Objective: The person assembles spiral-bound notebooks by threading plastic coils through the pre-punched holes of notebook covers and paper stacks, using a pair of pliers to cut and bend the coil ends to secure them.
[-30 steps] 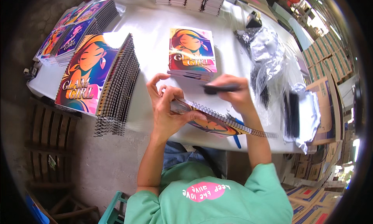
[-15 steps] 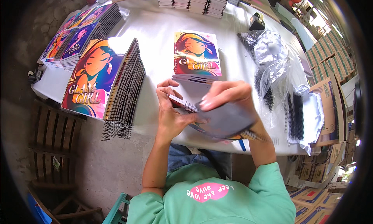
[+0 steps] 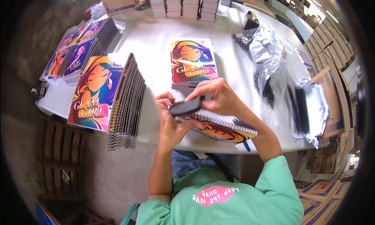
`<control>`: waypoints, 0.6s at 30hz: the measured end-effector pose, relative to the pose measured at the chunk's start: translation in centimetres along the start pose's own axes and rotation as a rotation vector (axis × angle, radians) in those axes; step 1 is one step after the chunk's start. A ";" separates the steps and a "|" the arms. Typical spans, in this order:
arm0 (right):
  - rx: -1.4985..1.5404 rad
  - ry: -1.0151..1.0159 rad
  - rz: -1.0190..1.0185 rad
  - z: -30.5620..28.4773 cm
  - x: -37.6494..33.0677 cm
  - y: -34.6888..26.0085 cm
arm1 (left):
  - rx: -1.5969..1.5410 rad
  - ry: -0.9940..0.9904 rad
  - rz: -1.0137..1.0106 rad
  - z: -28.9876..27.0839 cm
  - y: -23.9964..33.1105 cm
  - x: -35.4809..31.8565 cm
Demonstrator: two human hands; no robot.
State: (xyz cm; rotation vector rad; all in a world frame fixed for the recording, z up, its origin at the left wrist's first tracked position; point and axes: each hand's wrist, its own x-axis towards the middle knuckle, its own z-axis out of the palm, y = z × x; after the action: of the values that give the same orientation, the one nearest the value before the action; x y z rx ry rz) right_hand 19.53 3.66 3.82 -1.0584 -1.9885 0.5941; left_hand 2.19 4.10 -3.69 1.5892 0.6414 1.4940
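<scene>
My left hand [image 3: 170, 121] grips one end of a spiral-bound notebook [image 3: 224, 134], held tilted over the table's near edge. The notebook's illustrated cover faces my body, and its coil runs along the upper edge, sticking out past the right end. My right hand [image 3: 219, 95] is closed on a dark, rounded hand tool [image 3: 185, 107], pressed against the coil end beside my left fingers. The tool's working end is hidden, so its exact kind is unclear. Just beyond my hands lies a low stack of matching notebooks [image 3: 192, 61].
Bound notebooks [image 3: 91, 94] stand piled at left, with more stacks [image 3: 74, 51] behind. White page blocks [image 3: 183, 5] line the far edge. At right are a plastic bag [image 3: 269, 49], black coils [image 3: 300, 108], a tape dispenser [image 3: 250, 20] and cardboard boxes [image 3: 332, 102]. A blue pen [image 3: 246, 146] lies near the front edge.
My right hand has moved left toward my left fingers, bringing the dark tool to the coil end. The blurred dark shape that covered the notebook is gone, so its cover and coil now show.
</scene>
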 end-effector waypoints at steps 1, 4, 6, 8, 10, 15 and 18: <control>-0.051 0.048 0.042 -0.4 -0.2 1.7 | -0.036 0.028 -0.008 0.3 0.2 -0.1; -0.279 0.299 0.195 -2.1 -3.0 3.5 | -0.165 0.042 -0.299 -0.3 1.6 0.1; -0.665 0.211 0.285 -2.5 -6.8 4.7 | -0.173 0.071 -0.266 -0.7 1.3 0.1; -0.628 0.179 0.386 -1.9 -10.8 4.4 | -0.162 0.195 -0.176 -0.7 2.4 0.3; -0.737 0.152 0.602 -0.5 -13.9 1.0 | -0.074 0.307 -0.085 -1.3 3.0 0.0; -0.922 0.214 0.786 4.4 -21.2 -0.4 | -0.009 0.365 -0.007 0.0 4.9 -1.1; -0.597 0.422 0.675 4.5 -19.5 -1.8 | 0.200 0.379 0.171 0.5 4.1 -1.5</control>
State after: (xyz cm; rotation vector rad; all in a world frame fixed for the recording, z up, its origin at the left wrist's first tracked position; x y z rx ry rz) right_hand 21.66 -13.90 -5.80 -2.0626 -1.4289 0.0649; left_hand 1.75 0.63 -0.98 1.5500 0.9087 1.9341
